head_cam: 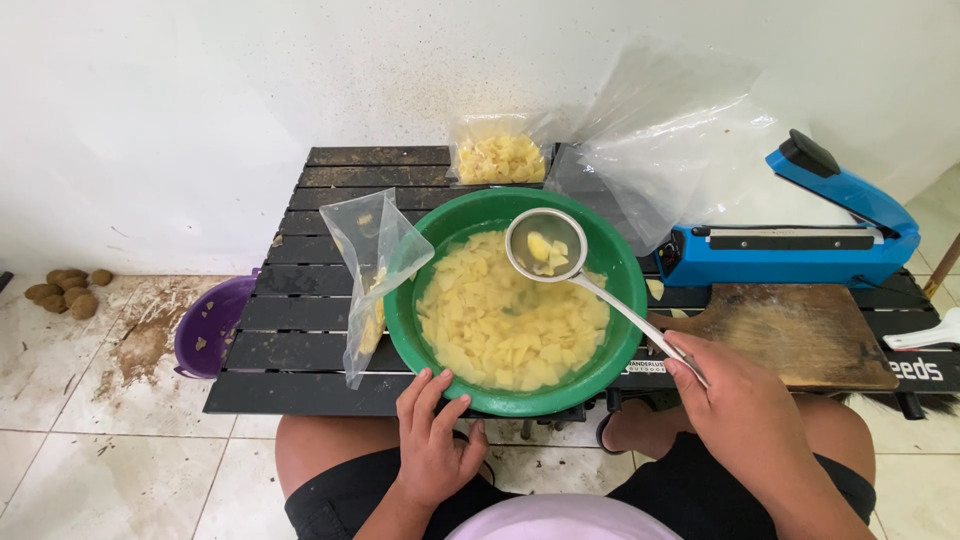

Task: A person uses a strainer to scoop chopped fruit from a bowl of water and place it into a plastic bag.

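The right hand (pixel 745 405) grips a strainer ladle (pixel 545 245) holding slices above the green basin (pixel 610 270), left hand (pixel 435 435) fingers loosely open on its near rim; a tilt could spill water over the table (pixel 300 330).

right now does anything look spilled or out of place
Yes: brown dirt is smeared across the floor tiles beside the purple tub, and one potato slice lies on the table outside the green bowl.

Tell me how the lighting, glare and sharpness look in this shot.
Head view: soft, even daylight with faint shadows; the round green plastic basin and the metal strainer ladle in the right hand are sharp; mild glare on the clear plastic bags; wide-angle bending at the edges; the left hand rests on the basin's rim.
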